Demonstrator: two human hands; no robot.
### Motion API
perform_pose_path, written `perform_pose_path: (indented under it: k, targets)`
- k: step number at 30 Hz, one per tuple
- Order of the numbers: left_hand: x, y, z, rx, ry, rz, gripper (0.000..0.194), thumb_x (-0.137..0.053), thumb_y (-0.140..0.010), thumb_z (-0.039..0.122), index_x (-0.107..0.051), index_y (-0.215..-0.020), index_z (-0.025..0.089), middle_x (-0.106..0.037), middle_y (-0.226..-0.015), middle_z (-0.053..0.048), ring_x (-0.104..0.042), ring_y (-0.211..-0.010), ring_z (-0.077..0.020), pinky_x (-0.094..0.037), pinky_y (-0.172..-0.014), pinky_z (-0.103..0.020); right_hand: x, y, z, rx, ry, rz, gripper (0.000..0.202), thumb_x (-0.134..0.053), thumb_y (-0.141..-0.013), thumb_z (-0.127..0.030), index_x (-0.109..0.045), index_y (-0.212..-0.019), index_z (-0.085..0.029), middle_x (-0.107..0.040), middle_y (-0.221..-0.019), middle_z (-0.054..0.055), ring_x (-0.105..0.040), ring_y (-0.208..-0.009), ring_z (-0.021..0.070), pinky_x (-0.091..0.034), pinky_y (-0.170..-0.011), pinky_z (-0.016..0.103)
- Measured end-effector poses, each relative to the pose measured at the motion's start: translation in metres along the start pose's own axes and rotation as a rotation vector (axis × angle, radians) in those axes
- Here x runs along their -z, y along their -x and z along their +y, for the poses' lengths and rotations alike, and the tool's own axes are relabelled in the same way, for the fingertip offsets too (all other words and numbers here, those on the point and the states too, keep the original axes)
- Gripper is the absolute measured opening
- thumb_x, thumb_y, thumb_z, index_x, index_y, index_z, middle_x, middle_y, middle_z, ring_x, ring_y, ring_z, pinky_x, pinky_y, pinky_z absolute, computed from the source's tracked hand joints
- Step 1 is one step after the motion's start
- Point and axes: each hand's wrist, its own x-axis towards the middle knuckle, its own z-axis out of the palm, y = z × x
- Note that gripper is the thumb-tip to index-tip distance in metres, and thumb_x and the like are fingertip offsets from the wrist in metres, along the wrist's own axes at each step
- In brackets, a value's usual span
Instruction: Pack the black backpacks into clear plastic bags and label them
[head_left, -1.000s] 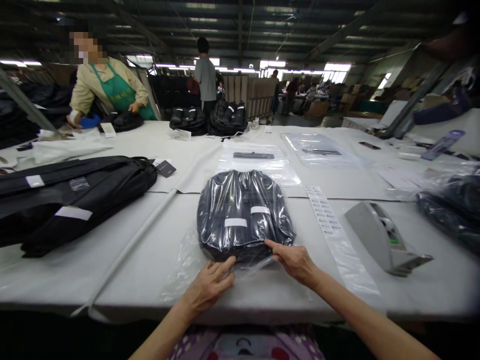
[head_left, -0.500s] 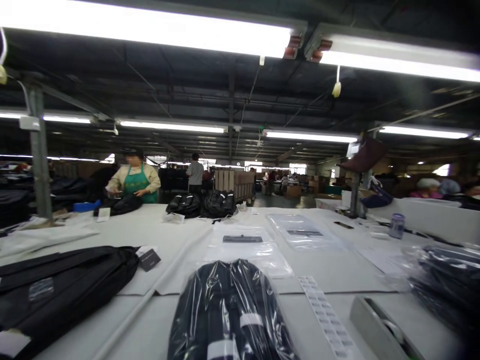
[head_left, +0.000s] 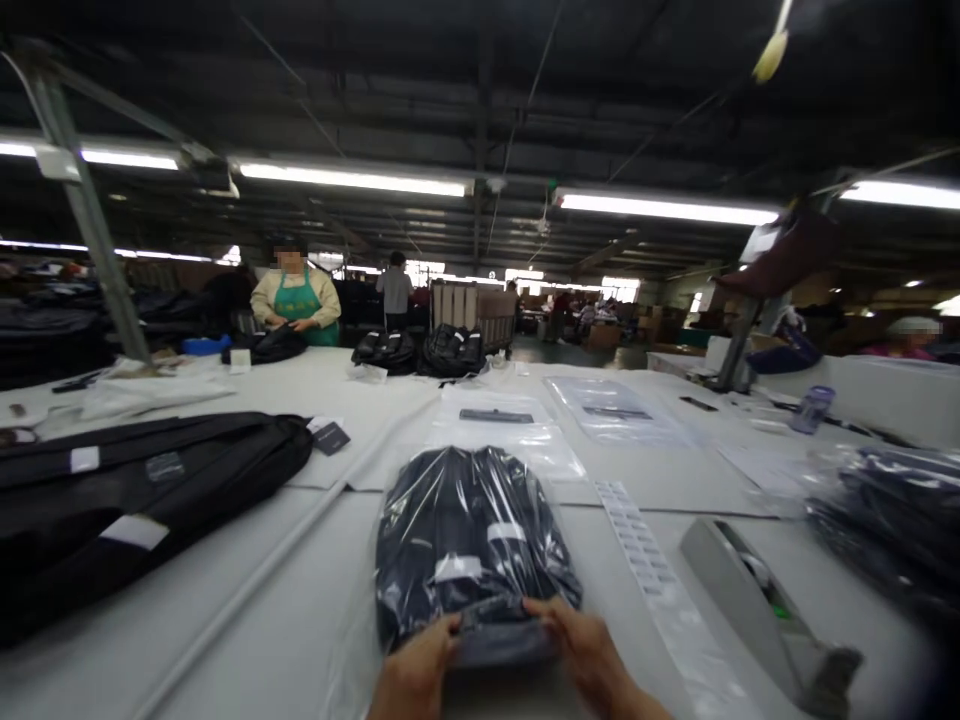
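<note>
A dark backpack lies straps up on the white table, inside a clear plastic bag. White bands cross its two straps. At the near end, my left hand pinches the plastic at its left side. My right hand grips the same end a little to the right, thumb on top. Between both hands the plastic is drawn across the backpack's lower part. What the fingers do under the plastic is hidden.
A black backpack with a dark tag lies left. Right are a label sheet, a grey tape dispenser and wrapped bags. Flat plastic bags lie beyond. A co-worker in a green apron handles a black bag.
My two hands have come into view and taken hold of the plastic at the backpack's near end. The view has tipped downward, showing more of the table.
</note>
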Motion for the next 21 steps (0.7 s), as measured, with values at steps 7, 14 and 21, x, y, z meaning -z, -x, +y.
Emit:
perform_pose_path:
  k: [7, 14, 21]
  targets:
    - [0.007, -0.028, 0.005, 0.502, 0.026, -0.334, 0.042, -0.025, -0.097, 0.032, -0.058, -0.073, 0.019, -0.063, -0.075, 0.000, -0.059, -0.072, -0.0141, -0.037, -0.064, -0.023, -0.001, -0.015, -0.013, -0.224, 0.019, 0.056, 0.043, -0.024, -0.095, -0.046, -0.059, -0.083, -0.024, -0.066, -0.068, 0.000, -0.063, -0.063, 0.0161, -0.044, -0.063, 0.026]
    - [0.000, -0.059, -0.009, 0.614, -0.076, -0.526, 0.044, -0.031, -0.094, 0.034, -0.063, -0.069, 0.017, -0.067, -0.074, -0.005, -0.063, -0.076, -0.0171, -0.036, -0.062, -0.024, 0.000, -0.039, -0.013, -0.417, -0.140, 0.058, 0.038, -0.032, -0.091, -0.046, -0.056, -0.073, -0.023, -0.071, -0.082, -0.001, -0.061, -0.049, 0.0115, -0.045, -0.058, 0.023]
    - [-0.002, -0.097, -0.016, 0.680, -0.191, -0.878, 0.032, -0.047, -0.091, 0.039, -0.062, -0.085, 0.012, -0.065, -0.082, -0.005, -0.062, -0.076, -0.0156, -0.049, -0.071, -0.032, 0.003, -0.049, -0.007, -0.460, -0.107, 0.003, 0.041, -0.035, -0.087, -0.045, -0.053, -0.060, -0.020, -0.065, -0.061, -0.002, -0.062, -0.048, 0.0116, -0.042, -0.050, 0.020]
